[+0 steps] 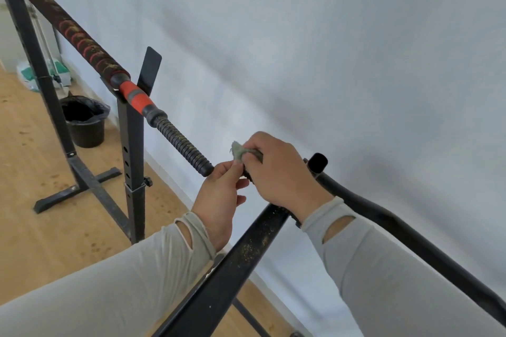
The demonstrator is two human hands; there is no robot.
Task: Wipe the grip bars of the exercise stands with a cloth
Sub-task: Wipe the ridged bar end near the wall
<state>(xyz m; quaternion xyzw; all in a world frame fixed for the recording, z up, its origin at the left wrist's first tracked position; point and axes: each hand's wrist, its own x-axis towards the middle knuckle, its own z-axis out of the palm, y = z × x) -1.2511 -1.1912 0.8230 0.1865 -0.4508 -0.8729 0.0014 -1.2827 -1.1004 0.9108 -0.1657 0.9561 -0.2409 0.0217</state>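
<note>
White wall behind, wooden floor (30, 172) below, speckled with grit. Black bucket (86, 124) on that floor, beyond the near upright of the barbell stand (134, 161). Barbell (82, 35) resting in the stand's cradle, its threaded end reaching toward the hands.

Green cloth (241, 152) bunched just past the barbell's tip, wrapped over the grip bar (247, 174), which is almost wholly hidden under it. Right hand (282, 169) clenched around cloth and grip together; left hand (219, 194) pinching the cloth's loose edge with fingers (232, 171) and thumb, right beside the barbell's tip.

Judged as the wiping step on this grip, just under way. To do it well: keep the cloth wrapped fully round, squeeze firmly, twist while drawing along the length so ribbed texture gets cleaned on all sides. Hold the loose edge taut to stop bunching. Refold to a clean face once soiled, given the yellow grit visible on the frame rail (246, 249) nearer the body. Mind the knuckles against the barbell's end.
</note>
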